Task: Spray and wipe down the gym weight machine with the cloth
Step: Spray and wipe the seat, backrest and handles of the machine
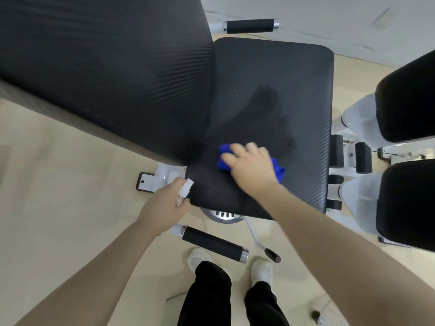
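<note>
**Seat pad under my cloth**

Seat pad (pixel 277 95) of the weight machine lies flat below me, black with a fine ribbed weave, rounded at its corners, and marked by a darker smear near its middle. It meets the larger black back pad (pixel 101 67) along its left edge. My blue cloth (pixel 223 161) is bunched on the near part of the seat, mostly hidden beneath my palm, with one end poking out to the right.

My right arm reaches forward and across from the lower right, wrist low. My right hand (pixel 249 163) lies flat on the cloth, fingers spread and fairly straight, pressing it onto the seat; the fingertips look blurred.

My left arm comes in from the lower left. My left hand (pixel 164 208) is curled round the spray bottle (pixel 184 190), whose white nozzle head sticks up past my knuckles, just at the near left corner of the seat. The bottle's body is hidden in my fist.

Below the seat, a black foam handle (pixel 214 243) sits beside my white shoes (pixel 261 270).
</note>
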`<state>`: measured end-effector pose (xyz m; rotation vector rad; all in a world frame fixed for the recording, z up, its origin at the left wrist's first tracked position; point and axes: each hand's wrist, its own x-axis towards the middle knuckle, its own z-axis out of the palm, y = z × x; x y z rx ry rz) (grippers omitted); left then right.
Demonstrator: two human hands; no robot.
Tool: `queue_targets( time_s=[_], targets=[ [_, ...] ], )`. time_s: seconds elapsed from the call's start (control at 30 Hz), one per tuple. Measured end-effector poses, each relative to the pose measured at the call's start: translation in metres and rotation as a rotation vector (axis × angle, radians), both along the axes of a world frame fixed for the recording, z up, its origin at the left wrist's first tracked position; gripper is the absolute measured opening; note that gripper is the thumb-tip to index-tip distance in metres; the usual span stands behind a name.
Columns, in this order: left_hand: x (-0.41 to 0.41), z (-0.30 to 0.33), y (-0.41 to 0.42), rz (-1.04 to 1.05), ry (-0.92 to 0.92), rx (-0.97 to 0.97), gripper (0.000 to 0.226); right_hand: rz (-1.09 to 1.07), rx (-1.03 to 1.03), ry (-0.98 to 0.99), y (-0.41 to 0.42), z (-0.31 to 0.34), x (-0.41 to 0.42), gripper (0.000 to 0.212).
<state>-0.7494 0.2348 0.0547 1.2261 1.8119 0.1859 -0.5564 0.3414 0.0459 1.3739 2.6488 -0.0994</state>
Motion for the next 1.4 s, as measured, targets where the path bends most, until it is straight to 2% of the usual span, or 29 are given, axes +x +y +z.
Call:
queue_targets(
  time_s=[0.13,0.2,0.27,0.33,0.4,0.47,0.5,0.63,0.73,0.8,0.9,0.97,1.0,1.03,1.1,1.17,1.23,1.3,1.4],
  targets=[
    [0.024,0.002,-0.001,-0.032,0.003,0.028,0.057,-0.511,0.08,-0.035,0.032,0.015,0.105,0.03],
    [0.032,-0.001,-0.002,-0.06,0.004,0.056,0.059,-0.633,0.084,0.023,0.027,0.008,0.112,0.031],
    [0.038,-0.005,-0.003,-0.087,0.017,0.092,0.057,-0.619,0.052,0.104,0.004,-0.001,0.081,0.03],
    [0.044,-0.006,-0.004,-0.095,0.031,0.111,0.057,-0.468,-0.003,0.182,-0.029,-0.008,0.048,0.032],
    [0.05,-0.005,-0.002,-0.09,0.049,0.132,0.057,-0.271,-0.05,0.171,-0.05,-0.006,0.037,0.038],
    [0.056,-0.005,0.0,-0.109,0.077,0.141,0.054,-0.122,-0.01,0.127,-0.038,0.001,0.058,0.028],
    [0.059,-0.006,0.001,-0.125,0.098,0.141,0.051,-0.131,0.01,0.098,-0.025,0.007,0.075,0.025],
    [0.076,-0.016,0.006,-0.089,0.283,0.192,0.045,-0.454,0.023,0.026,0.009,0.025,0.155,0.03],
    [0.084,-0.02,0.008,0.003,0.337,0.156,0.051,-0.618,-0.006,0.089,-0.01,0.017,0.15,0.032],
    [0.086,-0.022,0.007,0.011,0.352,0.18,0.053,-0.533,-0.047,0.157,-0.039,0.012,0.118,0.034],
    [0.087,-0.022,0.007,0.007,0.376,0.189,0.051,-0.27,-0.098,0.116,-0.069,0.009,0.087,0.044],
    [0.088,-0.02,0.009,0.024,0.366,0.157,0.047,-0.11,-0.193,0.079,-0.061,0.014,0.096,0.041],
    [0.088,-0.019,0.009,0.046,0.359,0.136,0.045,-0.055,-0.156,0.066,-0.048,0.016,0.109,0.036],
    [0.089,-0.017,0.01,0.068,0.348,0.116,0.044,-0.077,-0.103,0.065,-0.033,0.019,0.125,0.031],
    [0.088,-0.014,0.012,0.088,0.318,0.087,0.043,-0.255,-0.025,0.037,-0.003,0.025,0.16,0.029],
    [0.086,-0.012,0.016,0.099,0.287,0.086,0.043,-0.408,-0.085,-0.011,0.013,0.023,0.185,0.033],
    [0.08,-0.011,0.02,0.111,0.27,0.115,0.041,-0.515,-0.077,0.06,0.006,0.019,0.176,0.03],
    [0.071,-0.01,0.021,0.128,0.281,0.155,0.03,-0.495,-0.034,0.111,-0.018,0.013,0.137,0.025],
    [0.051,-0.012,0.017,0.12,0.277,0.174,0.027,-0.324,-0.045,0.104,-0.064,0.005,0.062,0.041]
  ],
)
